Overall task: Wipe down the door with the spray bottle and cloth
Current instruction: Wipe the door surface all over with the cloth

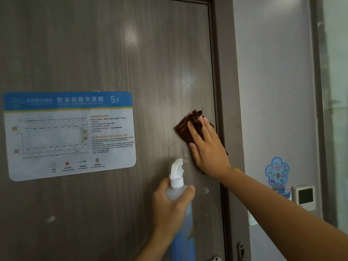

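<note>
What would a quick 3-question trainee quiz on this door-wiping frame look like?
1. True or false: the right hand presses the brown cloth flat against the door.
2. Which hand holds the spray bottle? A) left B) right
3. Fill in: the evacuation plan sign shows floor ___.

Key: 1 true; 2 A, the left hand; 3 5F.

Cloth (pixel 190 127) on door (pixel 150 63) — sign (pixel 69 135) left, bottle (pixel 178 187) below.
</note>
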The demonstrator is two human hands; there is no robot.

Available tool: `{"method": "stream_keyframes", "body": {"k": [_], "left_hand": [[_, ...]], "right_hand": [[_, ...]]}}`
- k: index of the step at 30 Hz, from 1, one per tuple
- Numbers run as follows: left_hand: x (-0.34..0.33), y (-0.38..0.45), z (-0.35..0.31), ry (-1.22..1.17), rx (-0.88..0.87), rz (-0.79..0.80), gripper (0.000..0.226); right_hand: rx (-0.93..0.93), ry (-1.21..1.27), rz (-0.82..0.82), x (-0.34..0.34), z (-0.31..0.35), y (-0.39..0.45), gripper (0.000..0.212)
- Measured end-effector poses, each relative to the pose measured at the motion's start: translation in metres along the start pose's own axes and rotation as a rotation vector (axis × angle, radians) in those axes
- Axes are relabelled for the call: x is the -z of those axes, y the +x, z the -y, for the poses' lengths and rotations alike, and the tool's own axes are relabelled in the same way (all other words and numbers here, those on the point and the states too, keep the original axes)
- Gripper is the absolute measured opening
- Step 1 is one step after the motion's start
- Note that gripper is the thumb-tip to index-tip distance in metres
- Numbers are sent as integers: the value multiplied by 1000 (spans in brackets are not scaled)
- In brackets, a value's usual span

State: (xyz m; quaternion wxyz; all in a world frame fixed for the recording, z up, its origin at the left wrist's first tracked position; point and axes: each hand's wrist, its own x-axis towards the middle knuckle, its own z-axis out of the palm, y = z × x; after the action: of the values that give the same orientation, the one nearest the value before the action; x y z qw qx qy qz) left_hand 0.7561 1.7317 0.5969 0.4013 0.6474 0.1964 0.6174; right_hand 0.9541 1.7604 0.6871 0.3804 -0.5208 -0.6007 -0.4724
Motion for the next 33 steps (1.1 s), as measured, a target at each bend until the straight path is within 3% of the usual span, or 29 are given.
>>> {"method": "stream_keyframes", "body": {"k": [8,12,23,26,33], "left_hand": [[0,4,5,-1,38,18,34],[7,10,1,-7,42,2,41],[62,63,-62,136,-152,-109,39],[79,90,-90,214,-207,-67,36],[105,121,-111,333,-254,19,54]], "right_hand": [[-3,-9,2,1,0,-1,59],[1,-4,-30,1,-1,-1,59],[-19,-7,3,1,3,-3,60],[-29,-30,21,2,3,-3,61],[-48,-39,2,1,4,-6,62]]}}
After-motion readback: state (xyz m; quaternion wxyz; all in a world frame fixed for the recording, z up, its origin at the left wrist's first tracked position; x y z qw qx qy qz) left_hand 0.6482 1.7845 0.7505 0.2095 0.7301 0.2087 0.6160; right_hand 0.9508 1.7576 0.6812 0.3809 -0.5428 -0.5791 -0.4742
